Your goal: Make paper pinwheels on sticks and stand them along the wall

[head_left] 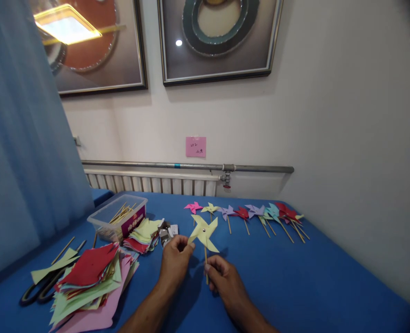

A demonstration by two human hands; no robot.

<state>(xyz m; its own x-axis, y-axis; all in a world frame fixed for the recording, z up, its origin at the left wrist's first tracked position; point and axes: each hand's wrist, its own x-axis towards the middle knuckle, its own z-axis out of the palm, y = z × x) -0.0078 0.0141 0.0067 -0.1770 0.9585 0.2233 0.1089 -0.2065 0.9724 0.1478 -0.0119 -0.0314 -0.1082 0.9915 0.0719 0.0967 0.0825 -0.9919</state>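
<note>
A pale yellow paper pinwheel (pixel 202 232) stands upright before me on a thin wooden stick (pixel 206 263), a pin head at its centre. My right hand (pixel 223 280) is closed round the lower part of the stick, between thumb and fingers. At the pinwheel's lower left blade, my left hand (pixel 177 259) is closed in a pinch on the blade's edge. Just behind that hand lies a small open box (pixel 166 232) with shiny metal pieces, partly covered by the fingers.
Finished pinwheels (pixel 256 211) lie in a row along the table's back right. On the left are stacks of coloured paper (pixel 90 266), smaller paper squares (pixel 144 233), dark-handled scissors (pixel 47 289) and a clear plastic tub (pixel 118 203) of sticks. A blue curtain (pixel 21 138) hangs beyond.
</note>
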